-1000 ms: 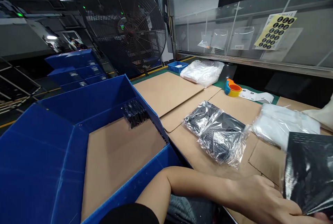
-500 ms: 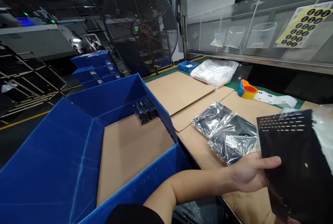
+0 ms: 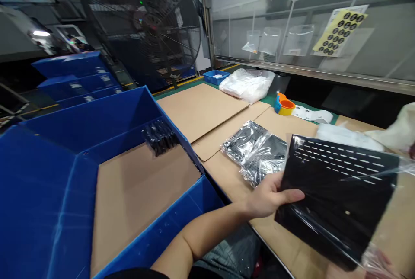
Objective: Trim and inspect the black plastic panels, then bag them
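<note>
My left hand (image 3: 267, 197) grips the near left edge of a black slotted metal panel (image 3: 337, 201), thumb lying on its face. Clear plastic film wraps the panel and sticks out past its right side. At the lower right corner, my right hand (image 3: 381, 264) shows partly through the loose film; its fingers are blurred and mostly covered. Just beyond my left hand, several bagged black panels (image 3: 259, 149) lie overlapping on the cardboard-covered table. To the left, a blue box (image 3: 116, 110) holds a row of bagged black pieces (image 3: 159, 137) against its far right wall, on a cardboard base.
A cardboard sheet (image 3: 201, 108) lies beside the box. Further back are a blue tray (image 3: 215, 76), a bag of white items (image 3: 248, 84) and a tape dispenser (image 3: 284, 104) with a label strip. Blue boxes (image 3: 78, 78) are stacked near a large fan (image 3: 152, 24).
The view has turned to the right. The held panel has swung round, more of its slotted face now showing, with my left hand still on its edge.
</note>
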Demonstrator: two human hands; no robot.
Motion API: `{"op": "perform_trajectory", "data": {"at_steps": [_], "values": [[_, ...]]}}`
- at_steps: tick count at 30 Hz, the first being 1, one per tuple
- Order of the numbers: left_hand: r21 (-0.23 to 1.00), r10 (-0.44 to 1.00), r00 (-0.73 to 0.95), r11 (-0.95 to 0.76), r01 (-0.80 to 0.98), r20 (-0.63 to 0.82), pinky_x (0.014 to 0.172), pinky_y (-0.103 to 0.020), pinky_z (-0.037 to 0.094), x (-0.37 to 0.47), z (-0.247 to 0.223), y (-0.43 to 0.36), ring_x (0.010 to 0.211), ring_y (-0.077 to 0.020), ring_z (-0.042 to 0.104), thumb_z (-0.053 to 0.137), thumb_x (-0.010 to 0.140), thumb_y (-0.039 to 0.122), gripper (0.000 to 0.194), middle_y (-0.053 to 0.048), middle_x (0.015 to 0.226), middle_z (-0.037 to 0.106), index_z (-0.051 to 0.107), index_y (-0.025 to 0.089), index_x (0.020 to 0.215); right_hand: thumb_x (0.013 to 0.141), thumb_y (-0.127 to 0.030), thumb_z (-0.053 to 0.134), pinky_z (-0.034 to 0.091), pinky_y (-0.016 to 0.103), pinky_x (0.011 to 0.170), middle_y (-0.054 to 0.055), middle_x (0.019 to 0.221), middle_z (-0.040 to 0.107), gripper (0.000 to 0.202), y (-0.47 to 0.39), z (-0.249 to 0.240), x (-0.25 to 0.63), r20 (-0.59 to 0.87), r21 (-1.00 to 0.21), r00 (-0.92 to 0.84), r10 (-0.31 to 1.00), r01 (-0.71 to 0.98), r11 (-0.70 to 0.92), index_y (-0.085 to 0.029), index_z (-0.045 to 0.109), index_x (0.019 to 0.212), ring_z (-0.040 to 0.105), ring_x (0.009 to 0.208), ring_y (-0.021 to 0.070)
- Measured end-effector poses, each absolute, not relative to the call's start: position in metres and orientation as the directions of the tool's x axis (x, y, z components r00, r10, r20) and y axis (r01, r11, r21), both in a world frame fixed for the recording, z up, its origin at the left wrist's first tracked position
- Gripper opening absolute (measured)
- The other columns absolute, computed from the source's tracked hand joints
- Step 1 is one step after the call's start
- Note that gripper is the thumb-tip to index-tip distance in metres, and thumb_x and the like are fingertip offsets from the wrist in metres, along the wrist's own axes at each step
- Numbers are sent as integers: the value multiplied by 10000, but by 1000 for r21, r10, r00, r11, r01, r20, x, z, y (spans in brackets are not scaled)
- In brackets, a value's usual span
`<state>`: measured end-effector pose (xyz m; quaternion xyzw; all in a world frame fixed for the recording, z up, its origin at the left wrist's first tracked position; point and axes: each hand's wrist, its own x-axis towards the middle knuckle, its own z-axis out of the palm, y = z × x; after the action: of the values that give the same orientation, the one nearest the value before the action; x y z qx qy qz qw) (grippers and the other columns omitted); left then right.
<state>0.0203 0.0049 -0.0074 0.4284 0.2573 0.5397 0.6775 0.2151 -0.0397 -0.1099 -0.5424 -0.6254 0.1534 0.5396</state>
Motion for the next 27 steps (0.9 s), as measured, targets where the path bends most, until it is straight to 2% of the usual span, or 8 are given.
{"op": "perform_trajectory", "data": {"at_steps": [3,6,8,11,14,17,22,27], "values": [[867,946,310,79,-493,90,868,-332,485,9,-2,16,959,-235,662,831,662,418,573,-94,1037,715,656,136,1129,856,-596,558,565,444,679,86,823,693,431,-46,-106,209,425,-880,357,832,378,288,-204,674,991,678,698,274],[899,975,202,8,-438,90,816,-309,500,-15,8,41,920,-240,673,841,638,430,597,-99,1026,720,652,122,1113,746,-496,740,557,357,728,77,785,706,312,-56,-94,193,280,-958,349,894,153,240,-189,681,764,680,737,241],[940,990,109,-51,-338,93,797,-320,511,-39,17,64,896,-250,676,825,642,472,626,-101,994,725,635,118,1123,738,-463,757,553,316,746,74,796,712,276,-62,-86,182,226,-974,273,935,74,214,-194,698,740,677,782,227],[997,999,-46,-33,-66,30,756,-299,513,-83,27,101,789,-194,665,724,779,437,428,-66,864,728,643,121,1055,771,-512,716,546,268,764,56,800,705,298,-71,-81,167,107,-994,211,972,-16,113,-215,718,750,667,797,201],[997,996,-82,45,62,-40,677,-295,507,-120,27,131,647,-156,616,662,850,366,273,-59,713,696,647,100,908,760,-578,699,546,239,730,51,785,709,355,-79,-84,157,-4,-999,86,996,-50,0,-224,732,757,673,771,199],[965,990,-84,133,225,-117,663,-307,516,-136,16,150,621,-143,603,632,882,340,248,-53,683,665,637,100,821,730,-620,705,541,214,687,49,762,720,395,-83,-91,154,-75,-996,1,997,-39,-75,-229,745,761,683,740,195],[847,982,-149,176,502,-116,825,-386,519,-128,-3,160,859,-182,647,626,888,310,188,-37,921,673,632,126,929,713,-604,726,568,230,688,60,762,729,379,-81,-94,160,-120,-989,-61,991,-83,-125,-229,757,763,701,740,213],[736,973,-201,53,675,114,1100,-520,251,-96,20,141,1294,-349,419,601,837,119,314,-218,1298,539,572,74,1146,711,-619,719,572,234,681,60,750,725,399,-79,-91,161,-119,-991,5,993,-67,-118,-223,751,755,699,726,213]]}}
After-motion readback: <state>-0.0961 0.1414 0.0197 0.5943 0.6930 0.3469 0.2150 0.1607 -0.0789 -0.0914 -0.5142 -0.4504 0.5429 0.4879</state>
